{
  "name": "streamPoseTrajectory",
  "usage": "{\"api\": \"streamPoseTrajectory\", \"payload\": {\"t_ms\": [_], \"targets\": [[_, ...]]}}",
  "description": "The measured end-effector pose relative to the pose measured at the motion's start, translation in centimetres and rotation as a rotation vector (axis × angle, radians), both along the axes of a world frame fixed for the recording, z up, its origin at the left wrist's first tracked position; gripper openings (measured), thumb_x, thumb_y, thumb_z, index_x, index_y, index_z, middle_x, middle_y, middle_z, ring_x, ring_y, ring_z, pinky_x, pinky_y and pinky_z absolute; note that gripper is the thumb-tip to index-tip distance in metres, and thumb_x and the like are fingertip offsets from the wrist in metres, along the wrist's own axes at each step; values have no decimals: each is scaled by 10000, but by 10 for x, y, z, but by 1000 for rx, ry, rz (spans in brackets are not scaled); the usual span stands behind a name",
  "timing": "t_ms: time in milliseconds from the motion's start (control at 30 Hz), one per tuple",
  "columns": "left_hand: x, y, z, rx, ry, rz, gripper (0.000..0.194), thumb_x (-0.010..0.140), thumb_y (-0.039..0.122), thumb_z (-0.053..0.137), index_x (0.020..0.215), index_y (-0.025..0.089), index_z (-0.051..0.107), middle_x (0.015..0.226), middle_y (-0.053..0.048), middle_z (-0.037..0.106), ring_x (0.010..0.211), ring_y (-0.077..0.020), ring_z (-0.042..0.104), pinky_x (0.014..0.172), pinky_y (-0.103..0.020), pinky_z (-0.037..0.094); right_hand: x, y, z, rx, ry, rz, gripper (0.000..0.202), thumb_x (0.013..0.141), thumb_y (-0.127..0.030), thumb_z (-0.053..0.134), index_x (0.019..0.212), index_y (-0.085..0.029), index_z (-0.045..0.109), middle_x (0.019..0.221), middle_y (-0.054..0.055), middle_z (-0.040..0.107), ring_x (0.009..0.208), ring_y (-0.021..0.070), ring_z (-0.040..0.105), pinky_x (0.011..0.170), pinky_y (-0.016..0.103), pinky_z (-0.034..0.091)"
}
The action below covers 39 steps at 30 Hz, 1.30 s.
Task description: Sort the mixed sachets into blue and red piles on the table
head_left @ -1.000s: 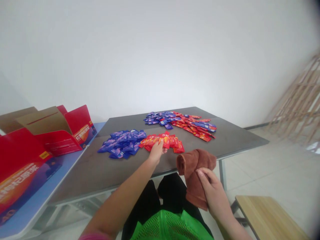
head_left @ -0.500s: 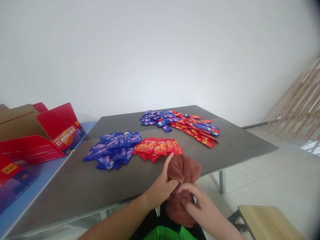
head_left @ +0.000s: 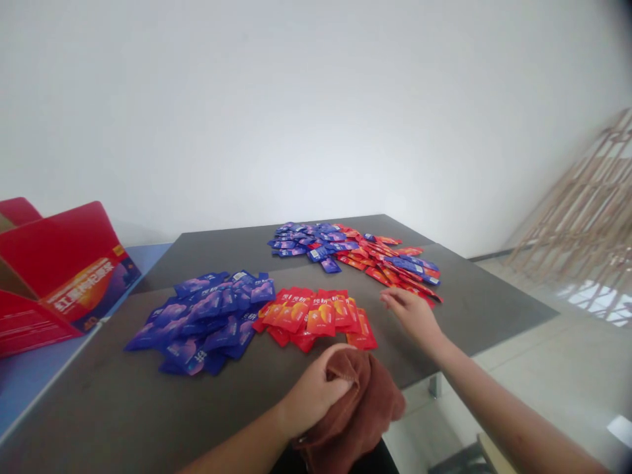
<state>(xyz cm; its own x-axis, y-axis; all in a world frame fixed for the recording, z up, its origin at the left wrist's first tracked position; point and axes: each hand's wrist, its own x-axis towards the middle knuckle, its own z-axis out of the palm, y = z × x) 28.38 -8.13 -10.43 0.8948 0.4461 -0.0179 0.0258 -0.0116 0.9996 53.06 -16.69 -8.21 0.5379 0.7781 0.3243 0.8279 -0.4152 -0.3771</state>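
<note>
Table (head_left: 296, 275): flat, dark grey
Wall (head_left: 316, 118): plain white
Left hand (head_left: 316, 390): clutching crumpled brown fabric cloth (head_left: 366, 405), draping rightward
Right hand (head_left: 413, 317): loosely uncurled above table

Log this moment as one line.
left hand: grips brown cloth | right hand: near mixed packet pile, nothing visibly held | table: blue packets left of red packets

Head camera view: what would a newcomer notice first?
Probably the bright purple sachets and red sachets, lying side by side on the dark table. The brown cloth in the left hand, front centre, stands out too, as does the red carton at far left.
</note>
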Motion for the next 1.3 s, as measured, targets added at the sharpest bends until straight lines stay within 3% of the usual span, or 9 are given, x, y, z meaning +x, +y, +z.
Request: {"api": "streamPoseTrajectory", "payload": {"t_ms": [100, 233, 467, 667, 833, 933, 1067, 1167, 1300], "targets": [[0, -4, -3, -2, 41, -93, 541, 681, 39, 563, 1197, 199, 581, 1173, -44, 670, 1120, -223, 606, 1019, -351, 420, 30, 59, 0, -113, -124, 17, 289, 953, -267, 434, 1089, -171, 670, 1159, 102, 691, 1080, 210, 625, 911, 300, 465], [1, -2, -4, -29, 41, -115, 555, 679, 38, 561, 1207, 207, 581, 1194, -41, 663, 1126, -223, 602, 1017, -352, 423, 50, 116, -4, -268, -228, 28, 237, 936, -242, 519, 1086, -119, 656, 1168, 148, 658, 1119, 247, 589, 950, 381, 448], [2, -2, -2, -44, 18, -120, 512, 691, 64, 573, 1186, 192, 591, 1154, -50, 670, 1088, -227, 613, 991, -356, 439, 54, 141, -13, -318, -243, -8, 335, 906, -345, 607, 1170, -140, 587, 1212, 102, 596, 1060, 225, 602, 908, 441, 500], [2, -2, -4, -42, 24, -82, 501, 696, 60, 569, 1181, 186, 583, 1157, -49, 665, 1117, -222, 601, 1020, -357, 413, 36, 112, 8, -108, -97, -43, 294, 941, -202, 440, 927, -52, 693, 1074, 228, 673, 1109, 315, 576, 972, 462, 378], [-1, 0, 2, -23, -44, -39, 519, 682, 43, 563, 1176, 198, 583, 1255, -63, 613, 1205, -237, 539, 1086, -379, 350, -3, 50, 25, 89, 165, -2, 403, 917, -384, 399, 897, -147, 724, 895, 89, 738, 813, 218, 658, 729, 306, 460], [-4, 1, 9, -40, -136, 4, 500, 684, 75, 595, 1165, 212, 599, 1384, -61, 511, 1313, -266, 427, 1134, -391, 281, -38, 9, 25, 238, 517, 79, 393, 836, -479, 504, 810, -158, 730, 749, 43, 713, 676, 179, 608, 628, 270, 437], [-10, -8, 17, -264, -218, -21, 467, 739, 349, 657, 1175, 203, 574, 1228, -80, 603, 1212, -299, 513, 1065, -425, 379, -76, -29, 22, 338, 939, 98, 318, 723, -486, 656, 697, -175, 717, 666, 14, 663, 641, 161, 547, 631, 266, 413], [-17, -23, 20, -358, -210, -65, 543, 696, 497, 703, 1132, 194, 593, 1182, -90, 631, 1196, -320, 526, 1042, -425, 404, -89, -48, 21, 340, 985, 91, 322, 724, -495, 666, 708, -178, 721, 701, 24, 679, 683, 177, 570, 682, 279, 432], [-31, -47, 21, -442, -202, -93, 612, 717, 469, 711, 1250, 217, 547, 1279, -90, 598, 1244, -324, 502, 1039, -425, 410, -100, -72, 19, 335, 909, 122, 316, 762, -495, 650, 738, -189, 726, 749, 23, 702, 745, 195, 597, 719, 286, 445]]}}
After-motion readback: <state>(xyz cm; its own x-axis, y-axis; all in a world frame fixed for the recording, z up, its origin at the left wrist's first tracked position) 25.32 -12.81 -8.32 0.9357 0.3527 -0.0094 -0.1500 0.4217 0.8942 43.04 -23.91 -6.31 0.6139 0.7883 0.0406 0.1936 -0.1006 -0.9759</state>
